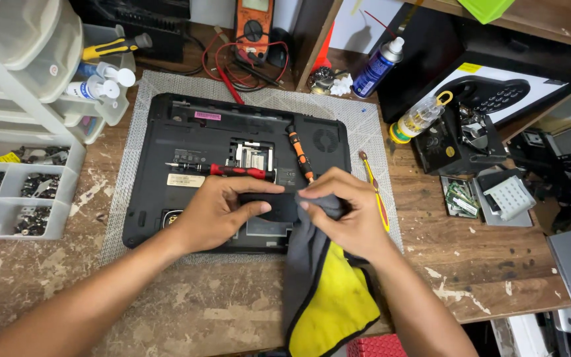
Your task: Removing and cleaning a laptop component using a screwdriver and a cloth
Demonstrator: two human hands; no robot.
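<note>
A black laptop (166,132) lies upside down on a grey mat (358,125), its bottom panel partly open. My left hand (216,211) rests on the laptop's near edge, fingers curled over a dark part I cannot make out. My right hand (348,211) pinches a grey and yellow cloth (325,291) against the laptop; the cloth hangs toward me over the table edge. A red-handled screwdriver (236,171) and an orange and black screwdriver (299,153) lie on the laptop just beyond my hands. A yellow-handled tool (373,185) lies on the mat beside my right hand.
White plastic drawers (21,73) and a parts tray (14,198) with small pieces stand at left. An orange multimeter (254,26) with red leads sits at the back. A blue spray can (378,66), a small bottle (418,119), a black box and loose parts crowd the right.
</note>
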